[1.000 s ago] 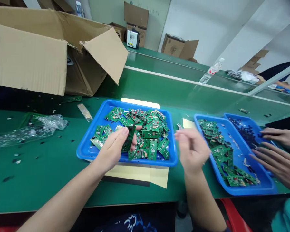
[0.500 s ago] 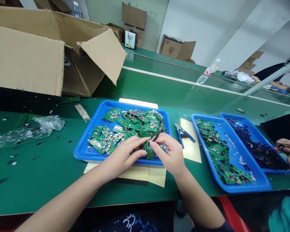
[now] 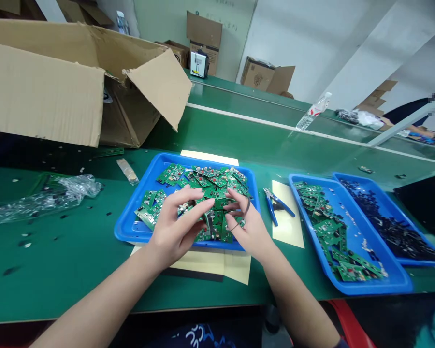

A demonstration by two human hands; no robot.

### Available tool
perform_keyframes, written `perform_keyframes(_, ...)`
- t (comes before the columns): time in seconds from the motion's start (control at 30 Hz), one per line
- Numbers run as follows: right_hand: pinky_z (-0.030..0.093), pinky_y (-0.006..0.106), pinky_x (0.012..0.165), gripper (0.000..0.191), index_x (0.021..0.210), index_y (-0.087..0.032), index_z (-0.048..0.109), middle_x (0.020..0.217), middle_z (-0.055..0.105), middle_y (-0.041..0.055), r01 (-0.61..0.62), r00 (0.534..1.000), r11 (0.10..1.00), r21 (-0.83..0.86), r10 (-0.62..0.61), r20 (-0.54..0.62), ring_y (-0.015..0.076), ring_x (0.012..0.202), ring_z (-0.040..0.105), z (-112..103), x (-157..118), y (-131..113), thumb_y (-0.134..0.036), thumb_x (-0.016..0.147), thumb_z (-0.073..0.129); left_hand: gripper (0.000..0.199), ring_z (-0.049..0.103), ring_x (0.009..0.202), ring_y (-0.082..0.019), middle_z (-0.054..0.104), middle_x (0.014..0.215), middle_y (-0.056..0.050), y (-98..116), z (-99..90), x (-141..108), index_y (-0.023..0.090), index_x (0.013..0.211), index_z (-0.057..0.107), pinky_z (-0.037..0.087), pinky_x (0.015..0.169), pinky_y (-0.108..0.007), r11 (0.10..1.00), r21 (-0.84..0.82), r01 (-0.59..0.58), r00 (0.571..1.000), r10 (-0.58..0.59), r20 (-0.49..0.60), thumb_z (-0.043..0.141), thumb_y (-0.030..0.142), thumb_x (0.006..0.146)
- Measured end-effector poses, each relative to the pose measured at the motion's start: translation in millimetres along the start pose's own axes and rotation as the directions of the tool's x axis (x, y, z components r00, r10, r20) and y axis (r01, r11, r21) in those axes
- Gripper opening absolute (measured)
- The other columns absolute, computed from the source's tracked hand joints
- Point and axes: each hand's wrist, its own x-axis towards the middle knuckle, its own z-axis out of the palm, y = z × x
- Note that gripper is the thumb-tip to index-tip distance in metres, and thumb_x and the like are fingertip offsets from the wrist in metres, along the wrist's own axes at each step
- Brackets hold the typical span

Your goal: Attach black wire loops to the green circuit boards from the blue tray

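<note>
A blue tray (image 3: 125, 222) in front of me is heaped with green circuit boards (image 3: 172, 174). My left hand (image 3: 176, 224) is over the tray's near left part, open, thumb and fingers apart and nothing seen in it. Facing it over the near right part is my right hand (image 3: 248, 224), with its fingers curled. A thin black strip (image 3: 248, 205) shows bent among the right fingers; the rest of it is hidden. Boards between the hands are partly covered by my fingers. Blue-handled cutters (image 3: 278, 205) lie open to the right of the tray.
Pale paper (image 3: 288, 232) lies under the cutters. Farther right are a blue tray of boards (image 3: 366, 290) and another of black parts (image 3: 395, 227). A large cardboard box (image 3: 43, 92) and crumpled plastic (image 3: 72, 191) are at left. A water bottle (image 3: 313, 112) stands beyond.
My hands have moved apart from their meeting point over the boards. My left fingers have spread, and the black strip now sits lower among my right fingers. A co-worker's hands at right have left view.
</note>
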Motion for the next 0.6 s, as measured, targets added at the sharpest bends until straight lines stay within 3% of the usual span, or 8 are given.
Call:
perform_keyframes(0.13,0.055,0.032,0.075,0.04,0.123,-0.023,0.046,0.123,0.049,0.0121,-0.071,0.971,0.993,0.094,0.091,-0.221,0.0183,0.098,0.06,-6.9,6.0,11.4,-0.019,0.083,0.049,0.047,0.053,0.105,-0.024,0.05,0.103,-0.006,-1.4,-6.0,0.7,0.034,0.125,0.046,0.044,0.095,-0.048,0.994,0.085,-0.061,0.989,0.072,-0.126,0.05,0.013,0.084)
perform_keyframes(0.23,0.054,0.032,0.077,0.047,0.13,-0.028,0.036,0.133,0.041,0.0115,-0.012,0.868,0.98,0.2,0.11,-0.484,0.0175,0.102,0.059,-22.0,10.1,12.0,-0.021,0.085,0.048,0.047,0.054,0.105,-0.025,0.053,0.099,-0.006,-1.5,-8.6,1.2,0.03,0.127,0.046,0.044,0.095,-0.049,0.988,0.127,-0.088,0.979,0.109,-0.171,0.054,0.016,0.083)
perform_keyframes(0.27,0.054,0.032,0.076,0.042,0.127,-0.028,0.039,0.129,0.045,0.0107,0.01,0.849,0.974,0.228,0.112,-0.516,0.0167,0.098,0.06,-26.1,10.9,10.8,-0.022,0.086,0.047,0.047,0.054,0.106,-0.025,0.054,0.099,-0.007,-1.2,-8.5,1.1,0.028,0.128,0.045,0.043,0.096,-0.048,0.988,0.12,-0.102,0.978,0.121,-0.167,0.054,0.016,0.083)
perform_keyframes(0.3,0.055,0.031,0.074,0.034,0.121,-0.027,0.046,0.122,0.052,0.0096,0.02,0.859,0.965,0.261,0.117,-0.499,0.0158,0.093,0.062,-28.9,11.4,9.2,-0.024,0.088,0.045,0.048,0.054,0.106,-0.025,0.055,0.099,-0.007,-0.9,-7.9,1.0,0.026,0.128,0.045,0.043,0.096,-0.048,0.988,0.102,-0.114,0.98,0.129,-0.15,0.054,0.015,0.083)
perform_keyframes(0.37,0.056,0.03,0.067,0.021,0.101,-0.023,0.058,0.099,0.063,0.0071,-0.008,0.946,0.939,0.344,0.119,-0.302,0.0146,0.079,0.064,-28.6,10.5,4.4,-0.029,0.09,0.042,0.046,0.055,0.107,-0.024,0.056,0.099,-0.008,-0.1,-5.7,0.6,0.023,0.127,0.045,0.044,0.096,-0.046,0.99,0.046,-0.13,0.986,0.134,-0.099,0.054,0.014,0.083)
perform_keyframes(0.43,0.055,0.03,0.062,0.027,0.084,-0.02,0.062,0.08,0.066,0.0054,-0.095,0.995,0.903,0.418,0.093,0.024,0.0145,0.068,0.064,-21.3,7.4,-2.0,-0.037,0.089,0.043,0.04,0.056,0.105,-0.022,0.058,0.1,-0.007,0.4,-2.7,0.2,0.022,0.123,0.046,0.045,0.095,-0.044,0.993,-0.011,-0.121,0.991,0.12,-0.064,0.053,0.015,0.084)
perform_keyframes(0.5,0.055,0.03,0.06,0.031,0.078,-0.018,0.063,0.073,0.066,0.005,-0.185,0.959,0.857,0.481,0.05,0.28,0.0148,0.064,0.064,-10.6,2.8,-9.2,-0.044,0.086,0.049,0.033,0.057,0.105,-0.021,0.059,0.101,-0.007,0.4,0.1,0.0,0.023,0.116,0.049,0.047,0.093,-0.044,0.994,-0.049,-0.097,0.995,0.095,-0.042,0.054,0.015,0.084)
perform_keyframes(0.6,0.055,0.029,0.059,0.028,0.078,-0.016,0.062,0.071,0.065,0.0042,-0.276,0.917,0.777,0.567,0.036,0.397,0.0136,0.061,0.063,1.5,-3.7,-19.1,-0.044,0.079,0.059,0.028,0.057,0.105,-0.021,0.06,0.1,-0.006,-0.6,3.1,0.3,0.023,0.106,0.053,0.049,0.091,-0.043,0.995,-0.06,-0.078,0.997,0.077,-0.032,0.057,0.011,0.081)
